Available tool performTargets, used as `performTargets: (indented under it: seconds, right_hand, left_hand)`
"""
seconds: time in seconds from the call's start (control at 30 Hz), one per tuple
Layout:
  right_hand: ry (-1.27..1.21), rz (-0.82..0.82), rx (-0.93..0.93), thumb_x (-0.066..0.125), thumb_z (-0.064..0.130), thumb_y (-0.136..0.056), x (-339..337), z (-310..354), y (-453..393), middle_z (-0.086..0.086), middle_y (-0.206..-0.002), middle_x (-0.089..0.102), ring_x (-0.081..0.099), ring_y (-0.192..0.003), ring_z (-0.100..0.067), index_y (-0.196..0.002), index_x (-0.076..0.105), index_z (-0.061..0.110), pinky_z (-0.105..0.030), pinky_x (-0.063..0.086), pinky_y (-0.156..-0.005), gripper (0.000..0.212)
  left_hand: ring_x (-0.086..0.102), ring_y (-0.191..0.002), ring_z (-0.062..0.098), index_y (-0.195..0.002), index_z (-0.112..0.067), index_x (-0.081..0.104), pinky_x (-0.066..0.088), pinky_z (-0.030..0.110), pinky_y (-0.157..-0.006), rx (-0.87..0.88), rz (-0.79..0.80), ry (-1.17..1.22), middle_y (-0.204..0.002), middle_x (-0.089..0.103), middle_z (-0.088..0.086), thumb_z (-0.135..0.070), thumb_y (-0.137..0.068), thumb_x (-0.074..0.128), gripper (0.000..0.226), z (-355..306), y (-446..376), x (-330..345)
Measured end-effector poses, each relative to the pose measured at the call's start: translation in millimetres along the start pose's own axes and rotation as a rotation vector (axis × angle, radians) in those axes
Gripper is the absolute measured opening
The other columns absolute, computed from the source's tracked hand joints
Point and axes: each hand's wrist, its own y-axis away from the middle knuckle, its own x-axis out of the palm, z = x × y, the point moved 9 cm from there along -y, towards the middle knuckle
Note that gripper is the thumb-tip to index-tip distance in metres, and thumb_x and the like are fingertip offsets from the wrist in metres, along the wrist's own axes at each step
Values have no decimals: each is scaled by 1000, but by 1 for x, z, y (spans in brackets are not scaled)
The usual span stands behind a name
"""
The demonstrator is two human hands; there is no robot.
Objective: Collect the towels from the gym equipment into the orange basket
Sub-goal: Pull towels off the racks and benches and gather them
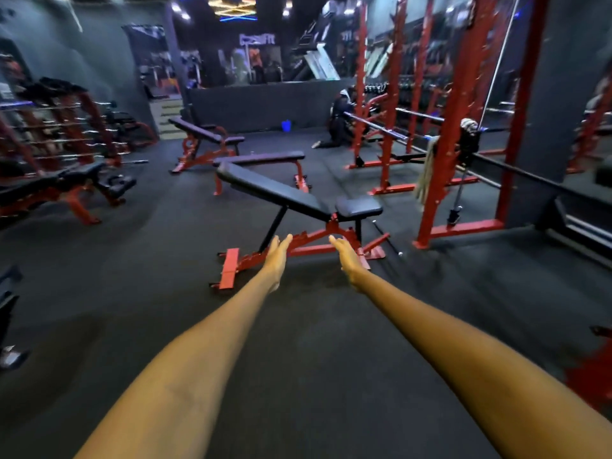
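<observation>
Reaching forward, left hand (277, 260) and right hand (347, 258) held flat-fingered and empty, near black-padded red-framed incline bench (291, 197), pale striped towel (427, 167) draped on red steel rack (463, 104) far right.

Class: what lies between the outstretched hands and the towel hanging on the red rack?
In the head view, the incline bench lies between the hands and the towel.

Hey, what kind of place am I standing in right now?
A gym's weight room, most likely: adjustable black benches on red frames, a red power rack holding a barbell, and dark rubber flooring.
</observation>
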Motion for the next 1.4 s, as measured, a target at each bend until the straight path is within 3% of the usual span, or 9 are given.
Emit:
performTargets:
  seconds: [0.13, 0.23, 0.37, 0.53, 0.87, 1.07, 1.4]
  right_hand:
    - [-34, -96, -15, 44, 27, -100, -59, 17, -101, -13, -127, 53, 45, -128, -28, -118, 54, 13, -37, 32, -109, 26]
    - [-80, -186, -74, 42, 20, -100, -106, 48, -162, -15, -144, 43, 37, -136, -27, -137, 42, -4, -31, 29, -109, 44]
    - [-83, -244, -104, 38, 15, -101, -156, 69, -238, -21, -142, 44, 39, -134, -31, -134, 43, -8, -25, 37, -96, 40]
    - [-59, -259, -74, 39, 27, -101, -202, 60, -333, -11, -151, 35, 31, -139, -25, -143, 34, 2, -34, 26, -111, 49]
    - [-69, -360, -63, 40, 21, -101, -311, 68, -538, -11, -153, 31, 29, -141, -23, -145, 30, 1, -30, 24, -111, 49]
    - [-30, -399, -47, 40, 21, -101, -374, 61, -643, -12, -150, 35, 33, -139, -24, -142, 35, 0, -29, 29, -105, 46]
    - [13, -404, -10, 40, 22, -101, -498, 46, -842, -13, -151, 33, 31, -140, -25, -144, 32, 0, -30, 25, -111, 49]
  left_hand:
    - [18, -146, 19, -151, -14, 16, 15, 33, -116, 33, 62, 25, -159, 16, 2, -33, -100, 38, 59, -32, -87, 68]
    - [18, -146, 17, -151, -9, 17, 16, 29, -115, 87, 101, 56, -159, 16, 2, -26, -101, 38, 56, -68, -150, 122]
    - [18, -146, 19, -151, -8, 17, 16, 29, -115, 101, 163, 43, -158, 16, 4, -25, -101, 38, 56, -91, -229, 189]
    - [17, -146, 19, -151, -12, 15, 15, 31, -116, 86, 240, 41, -159, 14, 2, -30, -101, 38, 58, -90, -324, 267]
    - [19, -146, 20, -151, -10, 18, 16, 30, -116, 73, 355, 20, -158, 16, 5, -27, -101, 39, 57, -120, -538, 422]
    - [20, -145, 19, -150, -7, 20, 17, 27, -115, 90, 481, 13, -158, 19, 6, -24, -102, 38, 54, -137, -619, 532]
    - [22, -145, 20, -150, -11, 20, 19, 30, -115, 59, 453, -12, -158, 20, 5, -28, -102, 37, 54, -132, -797, 673]
